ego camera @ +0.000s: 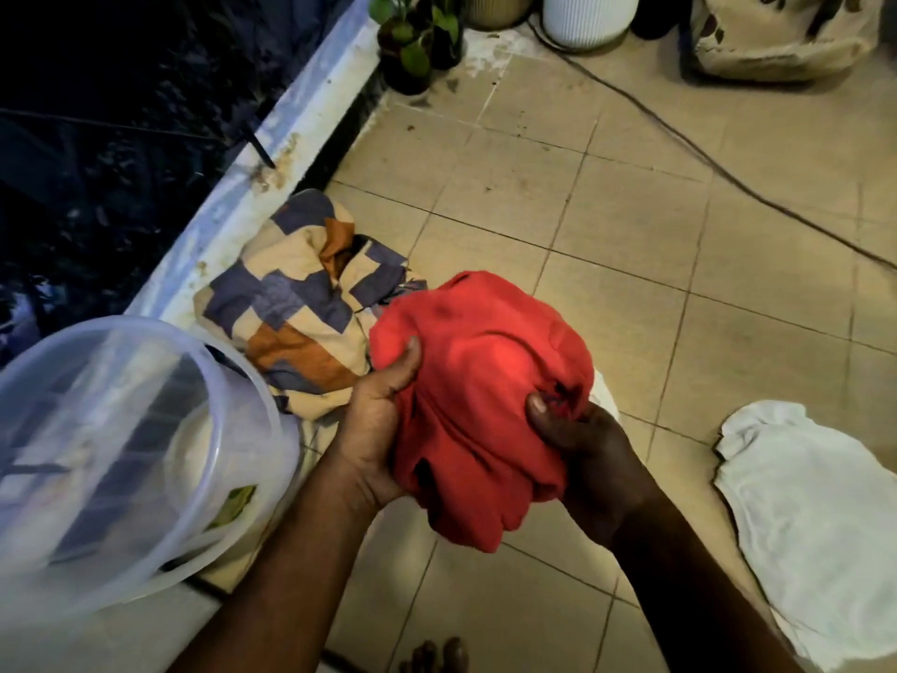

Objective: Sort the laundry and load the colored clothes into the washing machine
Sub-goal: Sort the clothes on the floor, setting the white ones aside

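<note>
A bunched red garment (485, 381) is held in front of me above the tiled floor. My left hand (376, 429) grips its left side with the thumb on top. My right hand (587, 459) clutches its right side, thumb pressed into the folds. Behind it on the floor lies a checked cloth (296, 308) in blue, cream and orange. A white garment (815, 517) lies spread on the tiles at the right. No washing machine shows in this view.
A clear plastic bucket (126, 459) stands at the lower left. A white parapet ledge (272, 157) runs along the left. Potted plants (412, 41), a white pot (589, 17) and a beige sack (781, 36) line the back. A black cable (718, 167) crosses the tiles. My toes (437, 655) show at the bottom.
</note>
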A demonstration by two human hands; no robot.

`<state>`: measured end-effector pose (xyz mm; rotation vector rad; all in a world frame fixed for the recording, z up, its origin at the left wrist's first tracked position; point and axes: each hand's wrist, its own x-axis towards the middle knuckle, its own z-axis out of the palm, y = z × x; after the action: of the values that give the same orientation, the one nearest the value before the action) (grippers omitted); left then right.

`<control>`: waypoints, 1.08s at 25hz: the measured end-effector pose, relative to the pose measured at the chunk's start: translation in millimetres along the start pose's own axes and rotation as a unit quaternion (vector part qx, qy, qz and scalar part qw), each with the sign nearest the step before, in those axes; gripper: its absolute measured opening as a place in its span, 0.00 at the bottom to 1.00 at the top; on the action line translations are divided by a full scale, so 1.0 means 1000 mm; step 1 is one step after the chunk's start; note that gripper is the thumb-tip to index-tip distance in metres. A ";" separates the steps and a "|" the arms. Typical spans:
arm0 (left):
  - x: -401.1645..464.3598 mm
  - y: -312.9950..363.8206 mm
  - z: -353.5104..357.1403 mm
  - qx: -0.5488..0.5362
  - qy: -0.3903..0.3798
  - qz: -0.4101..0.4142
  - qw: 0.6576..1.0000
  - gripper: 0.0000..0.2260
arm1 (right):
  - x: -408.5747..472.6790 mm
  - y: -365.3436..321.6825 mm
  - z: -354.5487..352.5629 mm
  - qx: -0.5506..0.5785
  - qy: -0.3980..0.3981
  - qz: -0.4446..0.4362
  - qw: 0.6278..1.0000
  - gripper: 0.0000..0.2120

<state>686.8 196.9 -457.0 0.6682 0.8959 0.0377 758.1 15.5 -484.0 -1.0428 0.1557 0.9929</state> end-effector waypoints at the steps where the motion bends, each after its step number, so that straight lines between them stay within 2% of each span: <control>1: 0.000 0.007 -0.007 0.035 0.030 0.010 0.999 0.19 | 0.008 -0.001 0.015 -0.042 0.027 -0.028 0.998 0.19; 3: 0.002 0.016 -0.024 0.064 0.085 0.040 0.993 0.20 | 0.025 -0.007 0.039 -0.080 0.039 -0.042 0.995 0.14; 5: 0.001 0.024 -0.043 0.019 0.077 0.050 0.996 0.19 | 0.042 -0.017 0.070 -0.049 0.002 -0.005 0.999 0.19; 7: 0.001 0.035 -0.057 -0.050 0.062 0.060 0.995 0.12 | 0.061 -0.026 0.103 -0.046 -0.047 0.020 0.998 0.24; 9: 0.009 0.055 -0.069 -0.052 0.088 0.093 0.990 0.18 | 0.086 -0.034 0.135 -0.069 -0.085 0.003 0.994 0.25; 12: 0.020 0.109 -0.077 -0.052 0.132 0.166 0.976 0.21 | 0.122 -0.042 0.184 -0.060 -0.089 -0.034 0.994 0.29; 15: 0.031 0.160 -0.089 -0.093 0.135 0.200 0.966 0.15 | 0.161 -0.044 0.230 -0.021 -0.092 -0.052 0.994 0.25; 16: 0.035 0.169 -0.092 -0.081 0.155 0.189 0.966 0.13 | 0.175 -0.041 0.237 -0.037 -0.081 -0.053 0.995 0.25; 17: 0.039 0.173 -0.093 -0.039 0.207 0.180 0.961 0.08 | 0.186 -0.036 0.238 -0.098 -0.055 -0.050 0.992 0.27; 18: 0.044 0.172 -0.094 0.011 0.287 0.174 0.942 0.02 | 0.193 -0.029 0.232 -0.203 -0.020 -0.049 0.978 0.29; 19: 0.046 0.165 -0.095 0.077 0.371 0.172 0.909 0.07 | 0.196 -0.020 0.219 -0.317 0.020 -0.054 0.947 0.32; 20: 0.052 0.156 -0.099 0.152 0.431 0.176 0.872 0.18 | 0.197 -0.010 0.200 -0.405 0.048 -0.060 0.911 0.31; 21: 0.056 0.146 -0.101 0.209 0.453 0.191 0.846 0.28 | 0.197 0.001 0.178 -0.454 0.055 -0.066 0.887 0.27; 22: 0.060 0.135 -0.099 0.232 0.445 0.203 0.841 0.33 | 0.196 0.011 0.153 -0.472 0.051 -0.062 0.878 0.22; 23: 0.065 0.122 -0.100 0.231 0.425 0.219 0.847 0.34 | 0.193 0.020 0.127 -0.474 0.053 -0.041 0.878 0.19; 27: 0.094 0.065 -0.091 0.294 0.361 0.209 0.860 0.25 | 0.163 0.046 0.030 -0.443 0.146 0.083 0.880 0.19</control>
<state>695.8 324.1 -527.4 1.4754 1.4896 0.4445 808.3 144.6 -586.1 -2.0552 0.0257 1.0738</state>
